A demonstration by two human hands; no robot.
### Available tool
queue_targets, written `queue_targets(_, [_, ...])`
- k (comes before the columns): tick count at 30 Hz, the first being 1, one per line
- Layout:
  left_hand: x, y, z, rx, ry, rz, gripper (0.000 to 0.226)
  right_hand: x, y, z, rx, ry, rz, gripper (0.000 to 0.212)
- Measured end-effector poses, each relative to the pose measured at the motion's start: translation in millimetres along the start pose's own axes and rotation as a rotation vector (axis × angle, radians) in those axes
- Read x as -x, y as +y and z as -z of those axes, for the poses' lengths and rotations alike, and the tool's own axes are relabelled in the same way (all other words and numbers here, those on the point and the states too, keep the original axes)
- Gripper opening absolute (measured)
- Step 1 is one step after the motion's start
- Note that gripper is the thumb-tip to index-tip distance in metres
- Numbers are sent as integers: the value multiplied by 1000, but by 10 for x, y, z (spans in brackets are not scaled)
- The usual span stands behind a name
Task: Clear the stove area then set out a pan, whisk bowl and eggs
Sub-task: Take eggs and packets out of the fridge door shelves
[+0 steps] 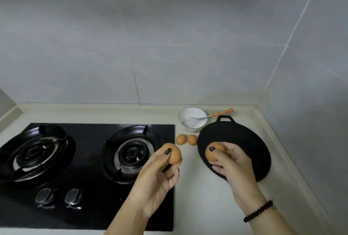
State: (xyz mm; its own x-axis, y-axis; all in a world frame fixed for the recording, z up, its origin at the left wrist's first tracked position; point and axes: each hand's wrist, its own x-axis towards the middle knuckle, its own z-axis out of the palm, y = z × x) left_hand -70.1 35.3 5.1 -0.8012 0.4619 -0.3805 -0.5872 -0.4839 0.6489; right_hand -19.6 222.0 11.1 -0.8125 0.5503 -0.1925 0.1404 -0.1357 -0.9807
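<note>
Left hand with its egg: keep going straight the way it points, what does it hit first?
Likely the two eggs on the counter, up and right of the left hand and its egg. Depth is unclear; it may pass above them toward the bowl.

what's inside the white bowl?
A wire whisk lies in the white bowl, its orange handle sticking out over the rim toward the right. The near wall hides part of the bowl's bottom.

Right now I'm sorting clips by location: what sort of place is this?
Most likely a home kitchen: a two-burner gas hob set into a pale countertop, tiled walls, and a bowl with a whisk beside brown eggs.
</note>
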Motion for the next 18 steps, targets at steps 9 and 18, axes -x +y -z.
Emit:
queue_targets(9, [-824, -106, -79, -277, 263, -62, 27, -957, 291, -95, 217, -119, -131, 13])
queue_targets(18, [-1463, -392, 57, -813, 543, -179, 26, -1561, 784, -291, 533, -191, -221, 19])
